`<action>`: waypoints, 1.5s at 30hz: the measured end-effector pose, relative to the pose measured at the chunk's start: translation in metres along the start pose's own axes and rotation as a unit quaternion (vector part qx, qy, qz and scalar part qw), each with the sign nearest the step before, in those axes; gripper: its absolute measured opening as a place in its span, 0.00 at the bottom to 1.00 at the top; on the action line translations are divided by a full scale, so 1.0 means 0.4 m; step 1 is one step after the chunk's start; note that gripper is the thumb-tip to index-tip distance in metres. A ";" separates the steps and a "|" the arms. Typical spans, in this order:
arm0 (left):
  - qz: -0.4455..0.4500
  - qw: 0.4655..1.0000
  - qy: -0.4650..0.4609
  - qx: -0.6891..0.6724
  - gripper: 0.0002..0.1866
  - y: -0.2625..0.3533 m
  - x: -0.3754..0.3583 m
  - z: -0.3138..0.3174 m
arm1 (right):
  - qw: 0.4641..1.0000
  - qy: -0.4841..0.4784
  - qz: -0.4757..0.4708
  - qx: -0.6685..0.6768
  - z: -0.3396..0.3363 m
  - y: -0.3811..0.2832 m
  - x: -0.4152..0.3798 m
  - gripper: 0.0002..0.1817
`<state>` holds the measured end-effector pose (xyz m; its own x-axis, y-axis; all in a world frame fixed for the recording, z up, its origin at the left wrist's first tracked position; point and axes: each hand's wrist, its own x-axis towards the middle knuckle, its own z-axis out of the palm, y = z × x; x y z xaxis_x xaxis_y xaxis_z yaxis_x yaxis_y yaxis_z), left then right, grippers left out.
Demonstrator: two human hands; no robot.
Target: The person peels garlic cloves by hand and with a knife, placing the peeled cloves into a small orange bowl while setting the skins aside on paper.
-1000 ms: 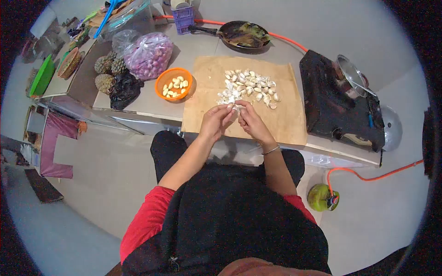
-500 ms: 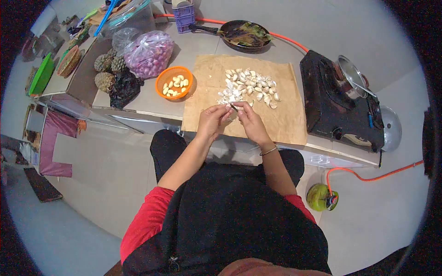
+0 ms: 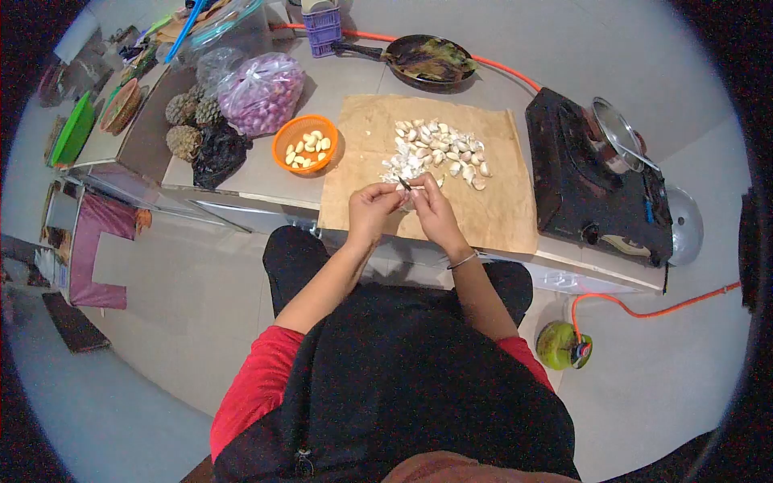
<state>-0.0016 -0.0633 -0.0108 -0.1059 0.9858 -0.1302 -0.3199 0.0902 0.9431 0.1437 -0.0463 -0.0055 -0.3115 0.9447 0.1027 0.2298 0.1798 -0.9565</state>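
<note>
Over the near edge of a brown paper sheet point(image 3: 362, 161), my two hands meet fingertip to fingertip. My right hand point(image 3: 435, 213) is closed on a small dark knife point(image 3: 404, 184), whose short blade points up and to the left. A pinch closes my left hand point(image 3: 372, 213) on what appears to be a garlic clove, mostly hidden by the fingers. Just beyond the hands lie white garlic skins point(image 3: 403, 167) and a spread of unpeeled garlic cloves point(image 3: 451, 149). Peeled cloves point(image 3: 310, 147) sit in an orange basket point(image 3: 279, 149) to the left.
A black gas stove point(image 3: 564, 185) with a metal pan point(image 3: 613, 129) stands at right. Behind the paper is a frying pan point(image 3: 431, 63) holding browned leaves. A bag of shallots point(image 3: 262, 92) and a black plastic bag point(image 3: 219, 157) lie left. A green gas cylinder point(image 3: 557, 346) stands on the floor.
My right hand has shifted slightly and turned, and the knife blade now points more upward, close against my left fingertips. My left hand has hardly moved.
</note>
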 end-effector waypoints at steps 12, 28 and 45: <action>-0.118 0.976 -0.088 -0.157 0.13 -0.027 0.029 -0.012 | 0.958 -0.061 0.132 0.246 -0.035 0.002 0.006 0.07; -0.252 0.887 -0.179 -0.344 0.08 -0.085 0.085 -0.070 | 0.969 0.078 0.010 -0.232 -0.062 0.024 0.056 0.13; -0.070 0.981 -0.075 -0.167 0.16 -0.033 0.072 -0.072 | 0.946 -0.198 0.113 0.230 -0.056 -0.009 0.021 0.14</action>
<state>-0.0273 -0.0402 -0.0358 0.0935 0.9790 -0.1811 -0.6148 0.1999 0.7629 0.1609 -0.0331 0.0048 -0.6446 0.7511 -0.1429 -0.0643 -0.2395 -0.9688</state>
